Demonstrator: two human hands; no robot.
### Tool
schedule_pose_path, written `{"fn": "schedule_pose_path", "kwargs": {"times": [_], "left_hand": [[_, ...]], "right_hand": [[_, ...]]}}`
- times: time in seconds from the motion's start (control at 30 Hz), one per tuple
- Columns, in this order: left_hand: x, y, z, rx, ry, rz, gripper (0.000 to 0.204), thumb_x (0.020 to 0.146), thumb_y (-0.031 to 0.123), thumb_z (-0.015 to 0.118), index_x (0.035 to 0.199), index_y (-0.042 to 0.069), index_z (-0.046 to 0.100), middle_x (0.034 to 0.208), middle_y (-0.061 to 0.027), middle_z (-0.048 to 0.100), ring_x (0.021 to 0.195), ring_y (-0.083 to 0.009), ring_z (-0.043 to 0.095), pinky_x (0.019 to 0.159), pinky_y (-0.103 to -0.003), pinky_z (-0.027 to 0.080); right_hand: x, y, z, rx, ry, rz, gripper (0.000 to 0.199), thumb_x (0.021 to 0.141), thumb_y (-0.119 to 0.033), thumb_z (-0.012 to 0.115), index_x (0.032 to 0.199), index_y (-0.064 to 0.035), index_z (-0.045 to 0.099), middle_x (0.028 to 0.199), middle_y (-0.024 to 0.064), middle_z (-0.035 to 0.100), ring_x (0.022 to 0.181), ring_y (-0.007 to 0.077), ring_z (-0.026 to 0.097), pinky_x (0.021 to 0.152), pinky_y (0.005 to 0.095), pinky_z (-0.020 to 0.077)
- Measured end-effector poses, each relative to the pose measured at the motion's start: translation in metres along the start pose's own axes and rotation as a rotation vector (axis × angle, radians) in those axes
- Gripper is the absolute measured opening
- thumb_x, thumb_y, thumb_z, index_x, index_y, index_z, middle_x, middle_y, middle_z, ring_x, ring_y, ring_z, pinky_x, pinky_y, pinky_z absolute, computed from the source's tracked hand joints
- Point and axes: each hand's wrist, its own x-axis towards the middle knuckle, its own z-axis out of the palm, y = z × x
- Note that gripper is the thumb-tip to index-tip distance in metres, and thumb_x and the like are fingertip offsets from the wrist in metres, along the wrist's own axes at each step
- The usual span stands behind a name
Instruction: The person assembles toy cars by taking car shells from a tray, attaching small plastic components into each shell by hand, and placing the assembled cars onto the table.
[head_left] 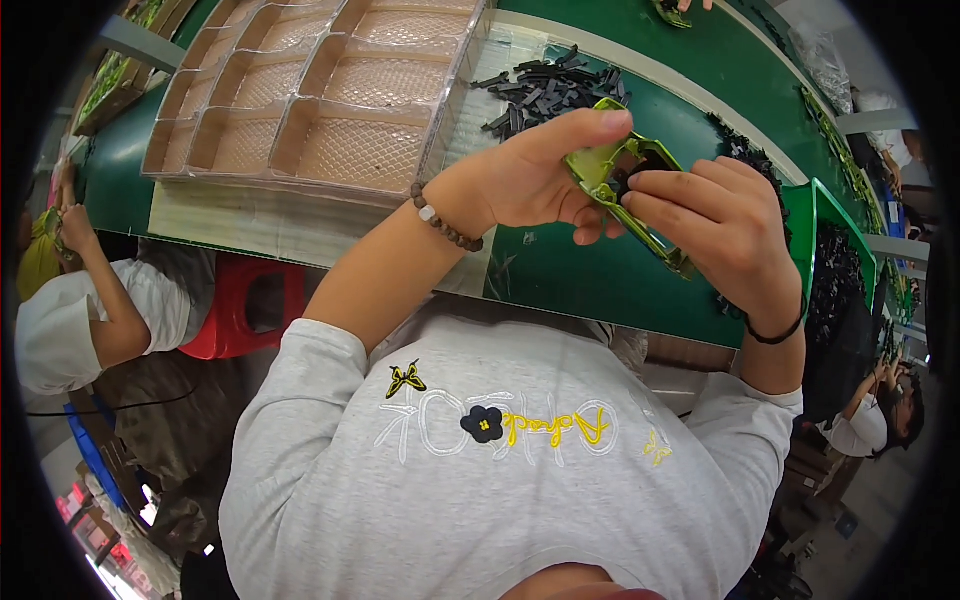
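Observation:
My left hand (540,170) grips a glossy green plastic shell (592,165) by its left side, thumb along the upper edge and fingers beneath. The shell is tilted with its hollow inside facing me. My right hand (718,225) is closed, its fingertips pinching a small black part (622,182) inside the hollow; the fingers hide much of it. Just behind my left hand, a heap of small black plastic strips (550,90) lies on the table.
A clear divided tray (300,185) over brown card stands left on the green table (560,280). At right is a green bin (812,225) of black parts (838,265). A red stool (240,310) and a person (110,320) are at left. More people work at far right.

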Motion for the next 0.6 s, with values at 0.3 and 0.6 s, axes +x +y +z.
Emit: {"fn": "schedule_pose_path", "kwargs": {"times": [0.3,0.6], "left_hand": [[0.008,0.007,0.005,0.216,0.333,0.094,0.049,0.084,0.055,0.051,0.099,0.009,0.059,0.085,-0.0028,0.062,0.073,-0.0126,0.062,0.055,-0.024,0.051],[0.008,0.007,0.002,0.198,0.296,0.138,0.04,0.092,0.039,0.048,0.112,0.005,0.056,0.104,-0.0086,0.063,0.094,-0.0161,0.064,0.079,-0.031,0.055]], "right_hand": [[-0.01,-0.004,0.032,-0.388,0.232,0.079,0.026,0.062,-0.014,0.066,0.087,-0.0112,0.068,0.088,-0.0033,0.066,0.057,0.0093,0.048,0.048,0.0235,0.0332],[-0.016,0.01,0.02,-0.357,0.198,-0.063,0.026,0.061,-0.014,0.066,0.087,-0.0131,0.068,0.089,-0.0049,0.066,0.057,0.0095,0.047,0.05,0.023,0.0341]]}}
